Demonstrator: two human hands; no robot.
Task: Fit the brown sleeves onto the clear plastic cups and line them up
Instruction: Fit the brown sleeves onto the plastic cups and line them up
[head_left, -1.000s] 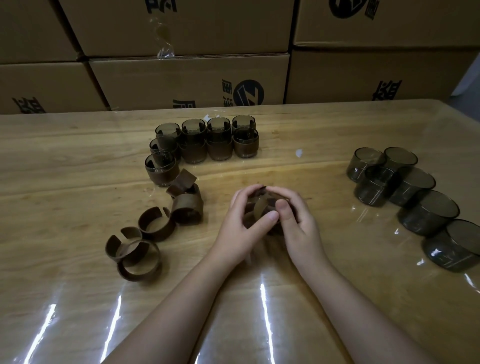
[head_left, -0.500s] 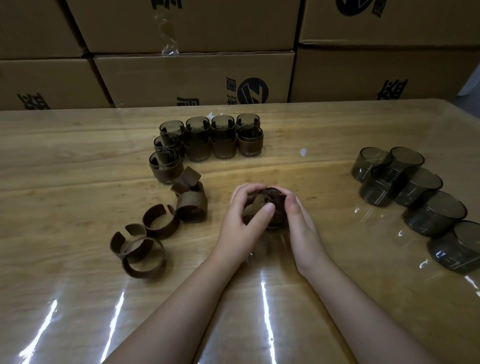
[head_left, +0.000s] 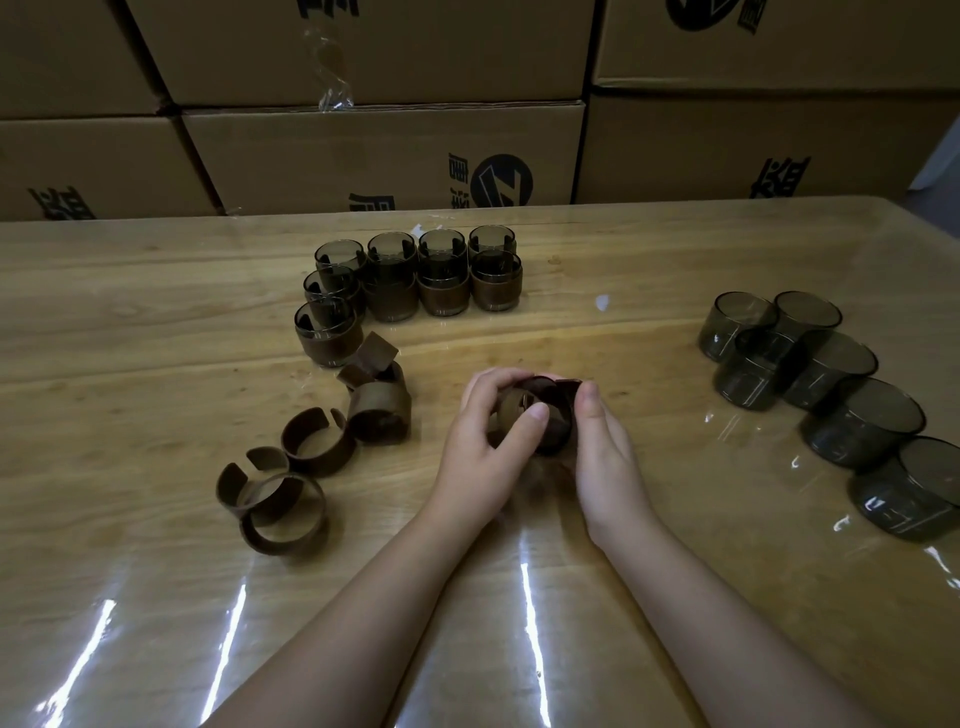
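While a clear cup (head_left: 548, 415) is being held just above the tabletop (head_left: 156, 332) at the middle of the view, a brown sleeve (head_left: 511, 415) is being wrapped round it by both hands. The left hand (head_left: 483, 441) is being curled over the sleeve's near side, its thumb being pressed on the band; the right hand (head_left: 605, 457) is being kept against the cup's right flank, fingers bent round it, with the sleeve's loose end being pinned near the index fingertip. The cup is being tilted, its mouth being turned up and away from the person, so its axis is lying roughly front to back between the two palms.

The coming move is judged to depend on that gap: the sleeve's two ends are meeting at the top right of the cup, nearer the right hand, and closing them there appears to be the step in hand.

Finished sleeved cups (head_left: 415, 280) are being lined up at the far centre, loose sleeves (head_left: 311, 457) are lying to the left, nearer the left hand, and bare cups (head_left: 821, 374) are waiting to the right, nearer the right hand. Cardboard boxes (head_left: 384, 150) are being stacked behind.
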